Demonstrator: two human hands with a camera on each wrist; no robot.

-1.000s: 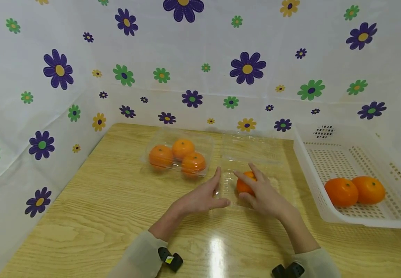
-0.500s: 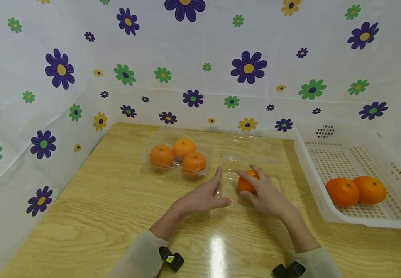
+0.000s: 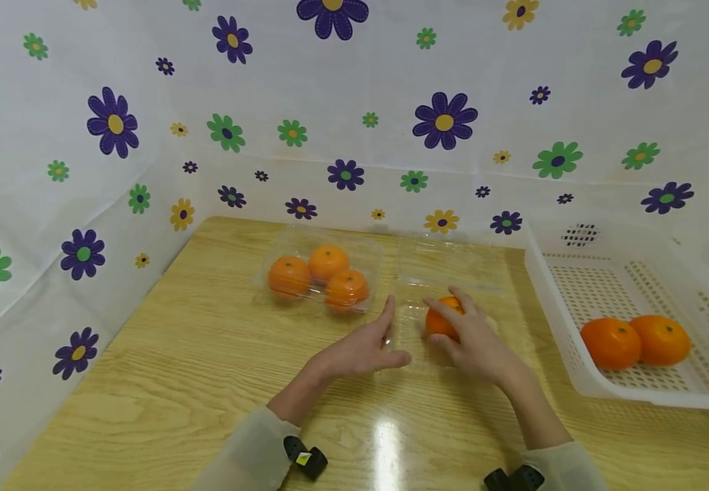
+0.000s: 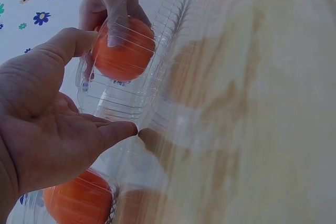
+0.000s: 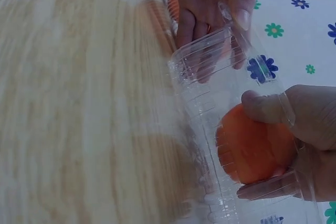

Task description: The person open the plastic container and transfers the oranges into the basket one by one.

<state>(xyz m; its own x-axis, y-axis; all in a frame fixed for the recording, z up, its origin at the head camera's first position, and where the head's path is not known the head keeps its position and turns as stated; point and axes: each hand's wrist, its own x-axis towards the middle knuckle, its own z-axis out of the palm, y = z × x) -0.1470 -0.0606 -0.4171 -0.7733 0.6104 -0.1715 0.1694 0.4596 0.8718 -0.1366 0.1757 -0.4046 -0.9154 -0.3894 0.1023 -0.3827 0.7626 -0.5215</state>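
While the right hand point(image 3: 477, 337) grips one orange point(image 3: 440, 325), the left hand point(image 3: 354, 351) stands at the left end of the clear box point(image 3: 412, 320). The orange is inside the box, beneath the right hand and to the right of the left hand. Right-hand state: the thumb is set on one side of the orange, the fingers on the other, pinching it. Left-hand state: the fingers are straight and the thumb is spread away from them; the thumb is directed across the near left corner of the box, the fingers along the outside of its left wall. How firmly this hand bears on the wall cannot be told. The lid point(image 3: 452, 259) lies folded back beyond the right hand.

Beyond the left hand and to its left, a second box point(image 3: 360, 252) contains three oranges point(image 3: 328, 262). To the right of the right hand, a white basket point(image 3: 587, 279) contains two oranges point(image 3: 611, 344), touching each other at its near end. The wooden table point(image 3: 194, 354) extends beneath both hands. Flowered cloth point(image 3: 354, 82) hangs beyond them. Behind each hand, a pale sleeve point(image 3: 250, 450) covers the forearm.
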